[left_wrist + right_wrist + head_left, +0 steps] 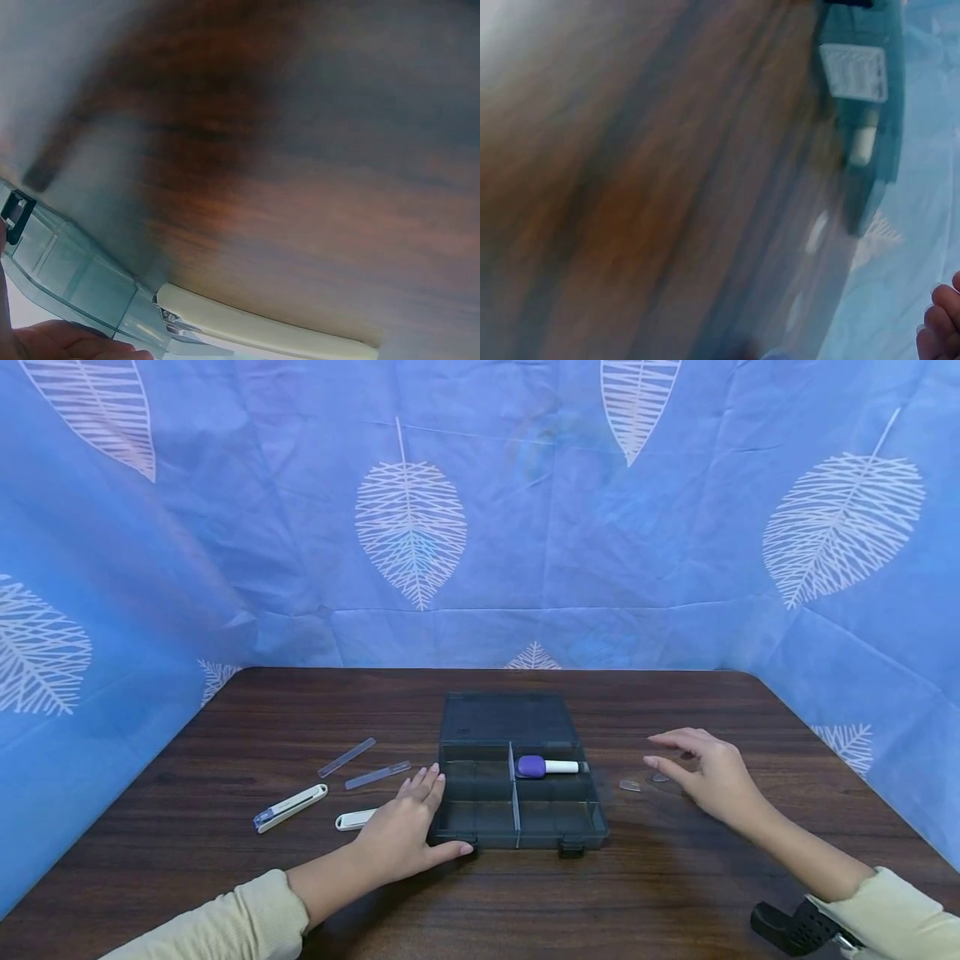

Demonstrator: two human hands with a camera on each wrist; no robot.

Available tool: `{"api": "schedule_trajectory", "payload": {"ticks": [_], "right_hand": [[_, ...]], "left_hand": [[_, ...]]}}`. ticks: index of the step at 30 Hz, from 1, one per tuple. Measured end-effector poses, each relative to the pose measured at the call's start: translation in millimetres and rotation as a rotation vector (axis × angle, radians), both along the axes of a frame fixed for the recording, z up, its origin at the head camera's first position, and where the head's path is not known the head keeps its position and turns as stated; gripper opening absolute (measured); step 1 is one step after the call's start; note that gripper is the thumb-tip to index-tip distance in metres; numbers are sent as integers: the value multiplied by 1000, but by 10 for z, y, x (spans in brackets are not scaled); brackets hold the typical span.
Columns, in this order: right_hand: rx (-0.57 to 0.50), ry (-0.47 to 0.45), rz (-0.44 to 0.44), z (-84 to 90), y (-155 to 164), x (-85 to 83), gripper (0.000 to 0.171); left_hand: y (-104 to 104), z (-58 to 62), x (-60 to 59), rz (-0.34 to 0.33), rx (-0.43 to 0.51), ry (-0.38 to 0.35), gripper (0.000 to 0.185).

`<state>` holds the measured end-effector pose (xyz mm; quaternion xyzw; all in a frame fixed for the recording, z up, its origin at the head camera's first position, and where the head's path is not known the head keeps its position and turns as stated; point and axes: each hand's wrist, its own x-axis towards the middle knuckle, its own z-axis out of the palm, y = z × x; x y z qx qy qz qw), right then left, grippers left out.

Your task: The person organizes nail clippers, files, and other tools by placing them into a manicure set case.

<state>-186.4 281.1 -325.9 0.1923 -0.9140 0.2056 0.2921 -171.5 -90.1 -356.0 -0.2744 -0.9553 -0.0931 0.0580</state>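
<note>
Left hand (401, 831), fingers extended, touches box (491, 842) — right hand (712, 777) opposite, thumb and fingers apart.

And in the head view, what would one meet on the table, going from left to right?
By their visible middles: blue-tipped white tool, upper clear strip, lower clear strip, left hand, dark divided box, left small clear piece, right hand.
</note>
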Motion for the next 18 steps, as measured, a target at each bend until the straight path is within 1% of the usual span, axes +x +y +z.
{"api": "schedule_trajectory", "payload": {"ticks": [7,10,15,18], "right_hand": [[-43,-46,-77,-94,307,113,29],[-66,-100,-121,-119,438,168,30],[-94,-226,-193,-187,628,265,33],[-94,-266,-217,-264,712,306,35]], "left_hand": [[-9,-3,1,-2,-7,7,89],[-5,-1,-1,-8,-6,4,90],[1,-10,-8,-6,-6,-5,91],[-4,-14,-8,-4,-9,-7,91]]}}
